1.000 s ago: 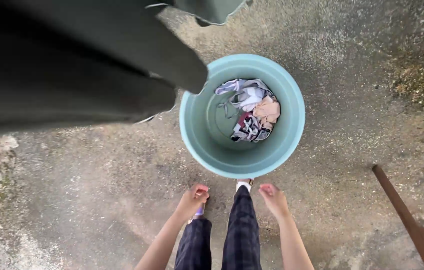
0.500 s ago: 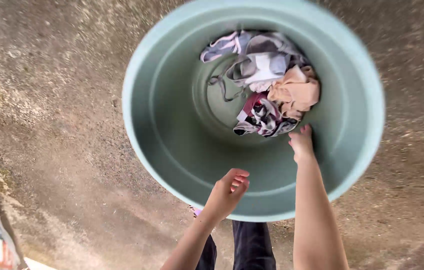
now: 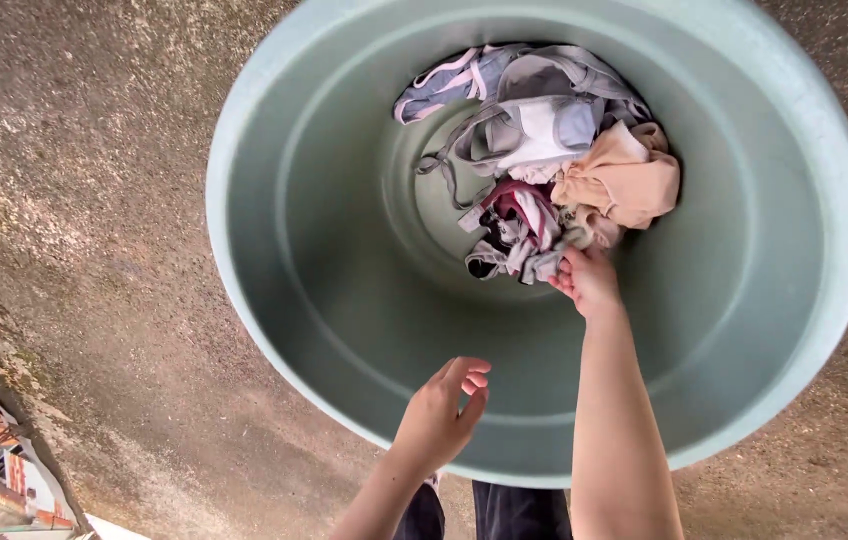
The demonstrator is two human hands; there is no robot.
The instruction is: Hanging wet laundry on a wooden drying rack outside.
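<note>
The fingers (image 3: 572,272) of the right hand (image 3: 589,283) are curled and pinched on a fold of grey cloth at the near edge of the pile of small garments (image 3: 544,160) — a closed grip, with the knuckles toward the camera. The pile lies at the bottom of the pale green plastic tub (image 3: 274,300), heaped against its far-right side. In it are a dark red and white patterned piece (image 3: 514,215) just beside the pinching fingers, a peach-coloured piece (image 3: 624,180) to the right, and grey and white pieces with thin straps (image 3: 534,125) behind.

The left hand (image 3: 441,410) hovers over the near wall of the tub, fingers loosely bent and slightly apart, holding nothing and touching nothing.

The cloth looks soft, limp and light — it should bunch and drape rather than keep a shape, and the straps seem tangled among the pieces, so one garment may drag others with it. A gathered fistful of fabric probably grips better than a strap. Whether the clothes are damp cannot be told.

The tub stands on rough concrete ground (image 3: 94,200).
</note>
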